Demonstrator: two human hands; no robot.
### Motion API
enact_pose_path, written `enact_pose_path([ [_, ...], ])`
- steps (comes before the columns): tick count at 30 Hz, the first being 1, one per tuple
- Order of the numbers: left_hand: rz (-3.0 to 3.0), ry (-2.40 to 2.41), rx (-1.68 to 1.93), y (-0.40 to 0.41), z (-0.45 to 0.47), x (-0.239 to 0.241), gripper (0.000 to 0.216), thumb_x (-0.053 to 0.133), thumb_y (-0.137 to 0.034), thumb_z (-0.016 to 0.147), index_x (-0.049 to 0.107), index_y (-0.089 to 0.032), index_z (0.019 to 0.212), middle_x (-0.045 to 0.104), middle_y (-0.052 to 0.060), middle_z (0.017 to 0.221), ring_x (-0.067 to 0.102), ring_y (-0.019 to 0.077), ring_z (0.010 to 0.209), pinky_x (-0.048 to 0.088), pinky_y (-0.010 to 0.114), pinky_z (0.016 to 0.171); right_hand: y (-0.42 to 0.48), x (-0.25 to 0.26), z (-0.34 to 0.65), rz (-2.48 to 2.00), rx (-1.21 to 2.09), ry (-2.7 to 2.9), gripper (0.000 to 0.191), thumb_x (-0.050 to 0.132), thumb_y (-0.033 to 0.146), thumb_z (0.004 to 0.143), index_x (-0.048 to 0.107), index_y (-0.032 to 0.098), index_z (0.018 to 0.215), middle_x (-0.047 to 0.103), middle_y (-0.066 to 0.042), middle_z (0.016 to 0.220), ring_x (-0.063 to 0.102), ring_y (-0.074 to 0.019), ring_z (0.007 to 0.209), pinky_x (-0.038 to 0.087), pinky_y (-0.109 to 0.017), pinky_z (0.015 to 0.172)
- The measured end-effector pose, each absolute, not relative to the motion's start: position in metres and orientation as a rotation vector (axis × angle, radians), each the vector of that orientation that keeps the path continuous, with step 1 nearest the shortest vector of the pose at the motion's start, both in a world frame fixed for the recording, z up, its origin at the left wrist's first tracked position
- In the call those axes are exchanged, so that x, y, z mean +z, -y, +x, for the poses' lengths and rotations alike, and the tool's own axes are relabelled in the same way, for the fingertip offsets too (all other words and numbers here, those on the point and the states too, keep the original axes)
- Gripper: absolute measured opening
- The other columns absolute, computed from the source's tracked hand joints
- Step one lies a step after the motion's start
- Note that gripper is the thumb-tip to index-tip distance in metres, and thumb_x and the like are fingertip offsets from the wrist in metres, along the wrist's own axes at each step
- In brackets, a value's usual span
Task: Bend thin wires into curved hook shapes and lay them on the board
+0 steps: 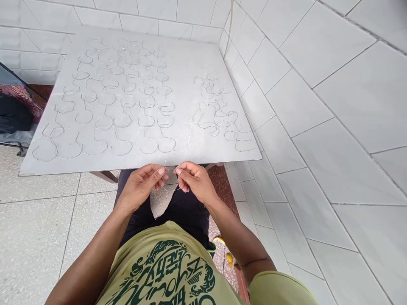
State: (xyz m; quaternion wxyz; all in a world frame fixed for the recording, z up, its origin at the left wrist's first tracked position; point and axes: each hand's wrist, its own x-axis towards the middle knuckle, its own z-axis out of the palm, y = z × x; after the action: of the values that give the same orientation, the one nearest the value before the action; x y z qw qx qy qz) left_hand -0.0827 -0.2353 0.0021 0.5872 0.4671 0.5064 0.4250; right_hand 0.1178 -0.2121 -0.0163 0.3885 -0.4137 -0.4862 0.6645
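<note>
From the head view, both hands meet just below the near edge of the white surface [190, 55], held over the person's lap. The left hand [141, 184] and the right hand [194, 180] each pinch an end of a thin wire [168, 189] between thumb and fingertips, the other fingers curled in. The wire sags in a shallow loop between them, and a fine end stands up towards the edge of the surface. Straight ahead of the left hand, bent wire hooks [114, 101] lie in rows, the nearest row just short of the near edge. Ahead of the right hand, a looser tangle of hooks [219, 114] lies close to the right edge. A bare strip of the surface runs between the rows and the tangle. Right of the right hand, a tiled wall [318, 106] rises close beside the surface. Left of the left hand, the speckled floor [38, 220] lies open.
</note>
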Motion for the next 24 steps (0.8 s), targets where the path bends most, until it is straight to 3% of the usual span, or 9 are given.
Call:
enact_pose_path([
  [12,1.191,-1.413,1.105,0.224,-0.076,0.005,0.036,0.071,-0.045,0.092,0.077,-0.016,0.113,0.076,0.004,0.083,0.066,0.0156,0.068,0.056,0.028,0.066,0.216,-0.019,0.117,-1.012,1.689,1.372,0.027,0.063,0.044,0.098,0.064,0.019,0.09,0.057,0.006,0.054,0.042,-0.0079,0.043,0.033,-0.022,0.045],
  [21,1.247,-1.614,0.99,0.225,-0.078,0.007,0.038,0.061,-0.044,0.096,0.078,-0.016,0.115,0.078,0.005,0.083,0.072,0.0186,0.067,0.062,0.031,0.065,0.214,-0.013,0.111,-1.052,1.703,1.465,0.026,0.062,0.043,0.099,0.063,0.019,0.088,0.059,0.006,0.057,0.044,-0.0074,0.045,0.036,-0.021,0.047],
  [24,1.31,-1.68,1.015,0.226,-0.08,0.015,0.045,0.064,-0.049,0.095,0.074,-0.018,0.126,0.08,0.005,0.09,0.075,0.0204,0.074,0.063,0.033,0.071,0.209,-0.008,0.112,-1.099,1.715,1.454,0.027,0.063,0.045,0.098,0.065,0.019,0.089,0.063,0.004,0.063,0.048,-0.0077,0.046,0.036,-0.021,0.045],
])
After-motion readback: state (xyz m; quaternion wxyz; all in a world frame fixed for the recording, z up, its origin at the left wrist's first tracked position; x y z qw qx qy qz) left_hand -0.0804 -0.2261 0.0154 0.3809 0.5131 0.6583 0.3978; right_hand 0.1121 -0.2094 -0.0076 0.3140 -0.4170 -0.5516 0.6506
